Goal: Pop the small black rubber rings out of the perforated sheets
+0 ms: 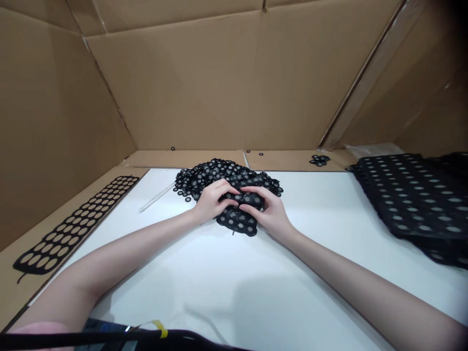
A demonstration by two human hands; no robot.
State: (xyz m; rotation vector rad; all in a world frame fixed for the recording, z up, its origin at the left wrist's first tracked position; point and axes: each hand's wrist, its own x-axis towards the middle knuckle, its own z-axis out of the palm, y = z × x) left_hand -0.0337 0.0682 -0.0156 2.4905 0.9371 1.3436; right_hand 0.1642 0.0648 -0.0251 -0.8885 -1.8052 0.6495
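Note:
In the head view, both hands grip a black rubber-like sheet [238,222] dotted with round pieces, bunched up at the near side of a pile. My left hand [216,201] pinches it from the left, thumb below and fingers above. From the right, my right hand [268,210] pinches the same sheet in a like way. The sheet's lower end hangs toward me, with a small tab at its edge. Right behind lies a heap of loose black rings [219,170] with grey centres. The fingers hide part of the sheet.
A punched-out black sheet [75,226] with large round holes lies on the cardboard at left. A clear stick [157,197] rests beside the heap. Stacked dotted black sheets [413,195] lie at right. A small ring cluster [319,160] sits at the back. Cardboard walls [204,83] enclose the white board [175,273].

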